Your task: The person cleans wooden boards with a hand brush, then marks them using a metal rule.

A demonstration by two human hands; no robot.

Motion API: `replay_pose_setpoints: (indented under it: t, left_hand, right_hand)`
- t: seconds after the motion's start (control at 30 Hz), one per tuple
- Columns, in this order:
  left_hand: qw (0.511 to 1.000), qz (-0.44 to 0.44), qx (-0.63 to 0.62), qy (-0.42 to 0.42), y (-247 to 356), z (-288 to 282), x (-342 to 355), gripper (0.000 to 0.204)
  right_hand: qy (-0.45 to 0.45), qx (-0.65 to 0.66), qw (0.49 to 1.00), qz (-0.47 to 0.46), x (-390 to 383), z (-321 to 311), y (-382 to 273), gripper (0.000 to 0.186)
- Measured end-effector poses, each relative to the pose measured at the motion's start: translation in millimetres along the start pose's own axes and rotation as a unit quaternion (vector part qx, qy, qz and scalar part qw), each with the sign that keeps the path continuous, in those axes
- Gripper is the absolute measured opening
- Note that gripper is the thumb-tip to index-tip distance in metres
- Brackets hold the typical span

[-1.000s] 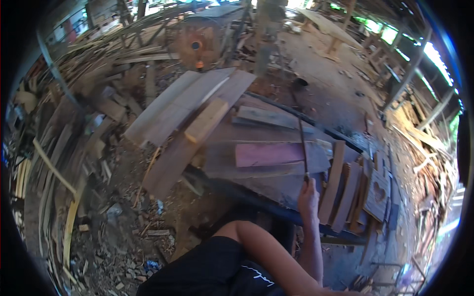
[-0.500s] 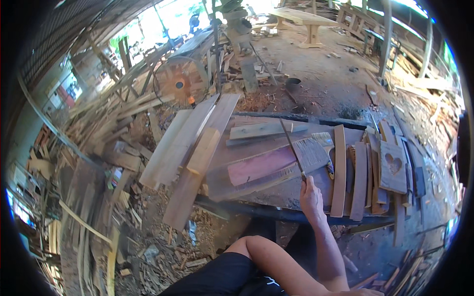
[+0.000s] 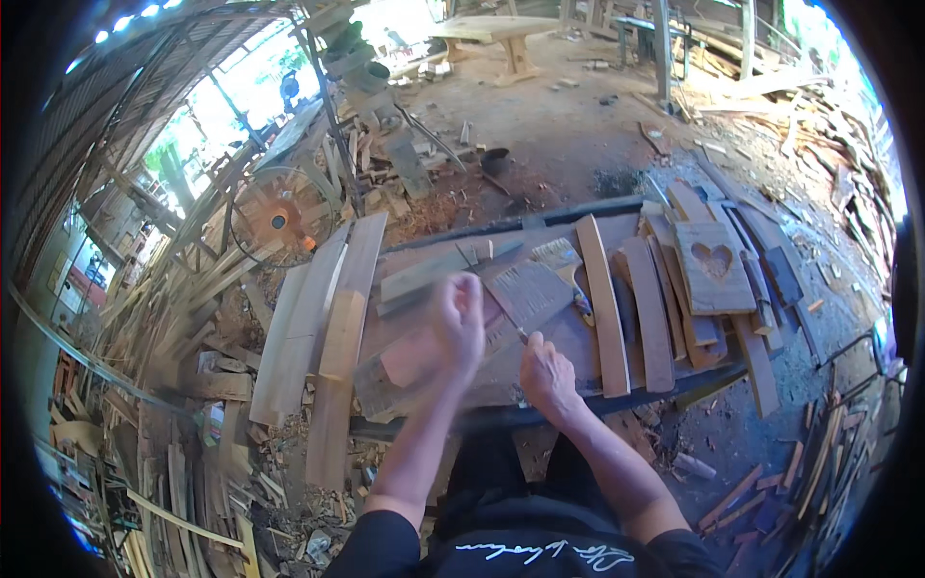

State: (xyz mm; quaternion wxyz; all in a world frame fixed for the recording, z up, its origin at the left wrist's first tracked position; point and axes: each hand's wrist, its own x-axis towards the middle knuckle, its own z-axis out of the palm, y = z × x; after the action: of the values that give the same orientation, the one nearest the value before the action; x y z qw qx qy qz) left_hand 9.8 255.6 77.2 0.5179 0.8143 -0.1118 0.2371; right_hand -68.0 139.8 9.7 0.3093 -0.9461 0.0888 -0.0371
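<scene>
My right hand (image 3: 549, 380) is closed on the handle of a long, thin dark tool (image 3: 506, 313), which slants up and leftward over a rough board (image 3: 530, 294). My left hand (image 3: 459, 318) is raised over that board, beside the tool's shaft, with curled fingers blurred by motion; whether they grip anything is unclear. Beneath it lies a pinkish piece of wood (image 3: 400, 366) on the dark-edged workbench (image 3: 535, 217). A narrow upright plank (image 3: 602, 318) lies just right of the board.
Long planks (image 3: 294, 356) overlap the bench's left end; a heart-cutout board (image 3: 718, 299) tops pieces at the right. Behind stand an orange-centred wheel machine (image 3: 275, 202) and a wooden table (image 3: 491, 29). Scrap wood piles (image 3: 164, 462) crowd the left floor.
My left hand has come up from below to over the board. My right hand has moved left with the tool. The head view has also shifted, bringing more of both arms into sight.
</scene>
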Motion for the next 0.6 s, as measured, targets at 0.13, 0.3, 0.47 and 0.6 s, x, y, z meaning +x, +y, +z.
replay_pose_setpoints:
  t: [0.13,0.3,0.47,0.6]
  left_hand:
    - [0.985,0.007,0.172,-0.018,-68.4,15.1,36.2,0.016]
    - [0.906,-0.105,0.393,-0.115,-73.1,43.8,44.2,0.035]
    - [0.89,-0.132,0.417,-0.126,-68.4,35.2,40.5,0.043]
    - [0.897,-0.121,0.403,-0.135,-65.6,35.8,36.9,0.049]
  right_hand:
    - [0.02,-0.013,1.0,-0.01,8.8,-6.5,-5.2,0.006]
    - [0.027,-0.047,0.998,-0.016,13.5,1.7,3.2,0.006]
    - [-0.044,-0.059,0.997,0.023,-25.9,-27.4,6.0,0.006]
    - [-0.074,-0.052,0.994,0.06,-6.2,-27.8,-17.0,0.008]
